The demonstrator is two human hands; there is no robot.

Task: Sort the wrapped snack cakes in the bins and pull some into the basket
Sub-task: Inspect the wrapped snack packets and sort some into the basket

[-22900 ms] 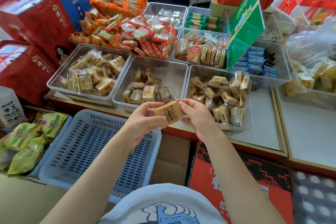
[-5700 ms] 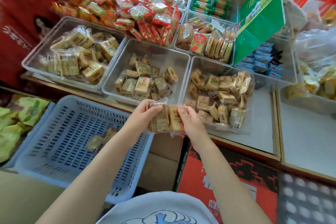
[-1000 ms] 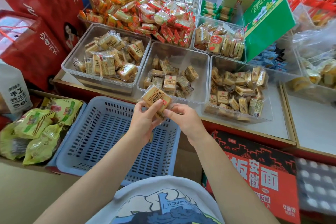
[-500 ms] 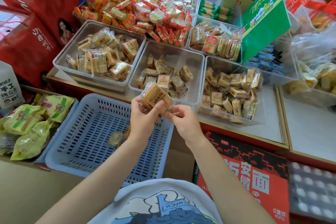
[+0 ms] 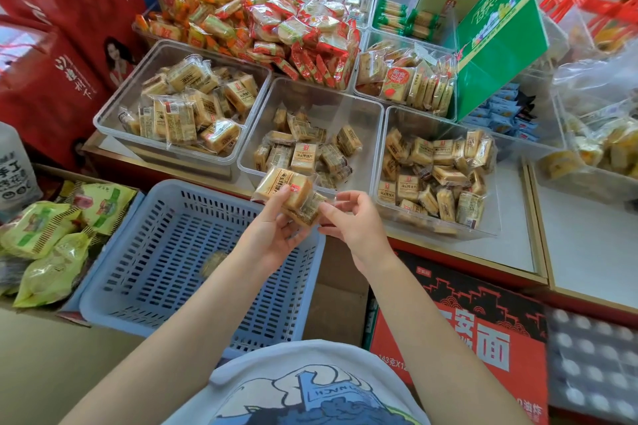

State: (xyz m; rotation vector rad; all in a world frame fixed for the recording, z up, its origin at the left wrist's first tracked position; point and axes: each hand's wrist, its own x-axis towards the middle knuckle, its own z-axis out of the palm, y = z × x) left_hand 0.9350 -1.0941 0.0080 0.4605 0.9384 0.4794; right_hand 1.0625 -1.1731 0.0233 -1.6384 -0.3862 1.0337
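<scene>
Left hand (image 5: 272, 235) grips a wrapped snack cake (image 5: 284, 188) above the blue basket (image 5: 145, 272); right hand (image 5: 355, 222) pinches its crinkly wrapper edge. Probably light, squishy, slippery film, so hold the sides, not the seal.

Red-trimmed shop counter (image 5: 511, 252) with pale top, red gift bags (image 5: 51, 86) left, red noodle carton (image 5: 466, 348) beneath, bright daylight
</scene>
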